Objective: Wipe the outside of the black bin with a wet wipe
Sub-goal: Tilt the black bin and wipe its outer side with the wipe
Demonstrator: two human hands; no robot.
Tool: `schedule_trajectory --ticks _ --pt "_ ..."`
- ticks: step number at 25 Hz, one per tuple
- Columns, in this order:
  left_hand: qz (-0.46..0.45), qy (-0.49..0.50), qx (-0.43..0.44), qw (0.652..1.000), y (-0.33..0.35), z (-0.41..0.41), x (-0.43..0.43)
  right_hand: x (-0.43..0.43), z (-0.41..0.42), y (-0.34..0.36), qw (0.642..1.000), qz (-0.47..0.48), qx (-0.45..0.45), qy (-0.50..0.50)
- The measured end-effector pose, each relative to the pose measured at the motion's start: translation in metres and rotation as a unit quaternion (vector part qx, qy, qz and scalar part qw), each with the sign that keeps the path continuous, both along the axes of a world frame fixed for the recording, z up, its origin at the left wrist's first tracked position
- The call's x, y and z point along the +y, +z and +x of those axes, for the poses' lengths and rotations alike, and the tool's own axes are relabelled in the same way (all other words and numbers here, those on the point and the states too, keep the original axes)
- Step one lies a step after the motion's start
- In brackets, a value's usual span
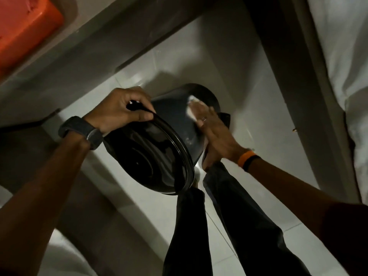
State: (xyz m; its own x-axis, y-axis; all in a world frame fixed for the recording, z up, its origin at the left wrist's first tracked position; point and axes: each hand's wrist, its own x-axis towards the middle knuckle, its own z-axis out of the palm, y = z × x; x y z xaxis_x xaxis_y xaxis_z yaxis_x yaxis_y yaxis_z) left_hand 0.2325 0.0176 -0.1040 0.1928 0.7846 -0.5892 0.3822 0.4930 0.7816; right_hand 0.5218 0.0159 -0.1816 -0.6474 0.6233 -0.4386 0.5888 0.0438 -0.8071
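No readable text, label, brand, number or sign is showing anywhere, neither on the bin, the wipe, the watch, the wristband nor the orange box.

Left hand: centre-left, fingers curled over the black bin rim.
Right hand: centre-right, fingers straight, pressing the wet wipe.

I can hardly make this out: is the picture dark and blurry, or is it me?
Head view: dim overall, with deep shadow down the picture's left side; the right hand and wet wipe are smeared by motion blur on the black bin; the left hand gripping the rim is sharper; glossy highlights show inside the bin.
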Motion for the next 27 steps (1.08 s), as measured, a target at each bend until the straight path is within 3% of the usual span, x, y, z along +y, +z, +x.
schedule_trajectory --ticks 2,3,5,7,9,13,16,17,19,21,22,25,27 --pt "0.113 0.072 0.121 0.984 -0.007 -0.003 -0.011 0.025 0.003 -0.013 0.959 -0.167 -0.127 -0.189" --pt "0.16 0.084 0.195 0.964 -0.009 0.004 -0.017 0.033 0.0 -0.014 0.937 -0.215 -0.143 -0.234" --pt "0.244 0.011 0.299 0.922 -0.012 0.033 -0.03 0.034 -0.014 -0.004 0.938 -0.22 -0.087 -0.253" --pt "0.331 -0.082 0.317 0.885 -0.019 0.066 -0.04 0.022 -0.031 0.021 0.95 -0.212 -0.004 -0.23" --pt "0.366 -0.079 0.319 0.871 -0.023 0.081 -0.036 0.003 -0.038 0.042 0.96 -0.212 0.046 -0.175" --pt "0.265 0.058 0.318 0.909 -0.025 0.057 -0.031 -0.002 -0.017 0.039 0.987 -0.125 0.039 -0.088" --pt "0.16 0.199 0.222 0.941 -0.024 0.028 -0.033 0.008 -0.009 0.022 0.974 -0.154 -0.066 -0.151" --pt "0.134 0.228 0.194 0.945 -0.024 0.022 -0.033 -0.001 -0.015 0.024 0.984 -0.114 -0.066 -0.117" --pt "0.103 0.248 0.175 0.947 -0.026 0.015 -0.031 -0.034 -0.037 0.034 0.997 0.029 0.035 0.059" --pt "0.08 0.251 0.163 0.951 -0.031 0.017 -0.029 -0.048 -0.043 0.042 0.982 0.056 0.116 0.14" --pt "0.072 0.251 0.155 0.953 -0.032 0.019 -0.028 -0.039 -0.041 0.041 0.984 0.053 0.117 0.12" --pt "0.074 0.237 0.145 0.958 -0.039 0.025 -0.022 0.005 -0.035 0.03 0.999 0.038 -0.039 -0.006" --pt "0.076 0.232 0.154 0.957 -0.042 0.025 -0.015 0.001 -0.045 0.037 0.997 0.064 -0.014 0.032"
